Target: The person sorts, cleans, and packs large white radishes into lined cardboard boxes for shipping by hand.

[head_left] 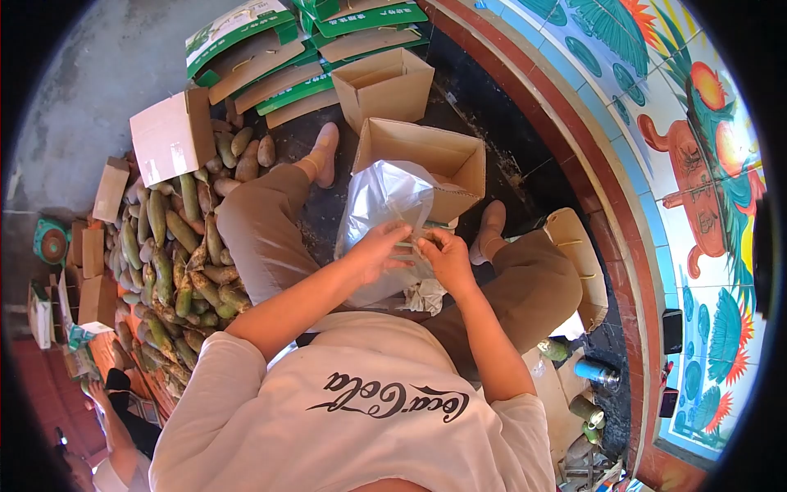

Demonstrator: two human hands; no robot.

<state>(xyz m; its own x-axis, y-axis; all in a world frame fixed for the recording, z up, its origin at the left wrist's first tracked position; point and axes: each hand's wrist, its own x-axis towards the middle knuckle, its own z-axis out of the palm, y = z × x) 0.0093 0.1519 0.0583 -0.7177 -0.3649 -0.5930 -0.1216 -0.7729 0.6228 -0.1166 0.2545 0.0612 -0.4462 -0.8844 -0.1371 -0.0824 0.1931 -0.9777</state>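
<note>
One left grip [379,252] is spreading apart against one shiny, translucent, wrinkled bag [384,197]; one right grip [447,258] is pinching together on its edge.

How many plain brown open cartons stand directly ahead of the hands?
2: the nearer carton, just beyond the silvery bag, and the farther carton, behind it. Others may be hidden.

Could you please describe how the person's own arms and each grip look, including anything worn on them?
The left grip and right grip are bare, five-fingered hands, with no gloves. Both forearms are uncovered, with no watch or band in sight. Short, loose, whitish sleeves cover the upper arms, part of a shirt with dark, flowing "Coca-Cola" lettering.
</note>
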